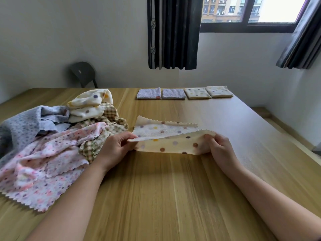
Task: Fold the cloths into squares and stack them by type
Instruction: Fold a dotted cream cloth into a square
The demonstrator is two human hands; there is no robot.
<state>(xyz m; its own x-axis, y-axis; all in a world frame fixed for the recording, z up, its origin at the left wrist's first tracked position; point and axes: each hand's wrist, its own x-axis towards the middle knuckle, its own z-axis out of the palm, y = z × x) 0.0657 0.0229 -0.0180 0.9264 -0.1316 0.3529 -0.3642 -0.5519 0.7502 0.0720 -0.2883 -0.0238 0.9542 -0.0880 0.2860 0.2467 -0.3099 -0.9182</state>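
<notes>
Both hands are on one cream polka-dot cloth with scalloped edges (166, 140), at table centre, just in front of the person.
- Left hand (114, 146): thumb and fingers pinch the cloth's left end, grip narrow.
- Right hand (218, 148): fingers curl round the right end, holding cloth.
- Cloth state: the near edge is lifted and stretched taut between the hands. The far part lies flat on the light wooden table (165, 197), scalloped edge pointing away. The smooth side faces the camera and the textured side faces up beyond it.

Unfolded heap on the left of the table, touching the left wrist area:
- pink speckled cloth (43, 162) in front, one zigzag edge at the near side
- grey-lavender speckled cloth (22, 126) behind it
- green-brown checked cloth (107, 119) on the right flank of the heap
- crumpled cream dotted cloths (90, 100) on top at the back

Folded squares sit in a row at the far edge of the table, well apart from the hands. From the left:
- first lavender folded square (149, 93)
- second lavender folded square (173, 93)
- first cream dotted folded square (197, 93)
- second cream dotted folded square (219, 91)

Neighbours are just beside each other. Cannot tell how many layers are in each.

Background:
- dark chair (83, 73) against the wall
- dark striped curtain (173, 32) left of the window (248, 11)
- second curtain (302, 37) at the right
</notes>
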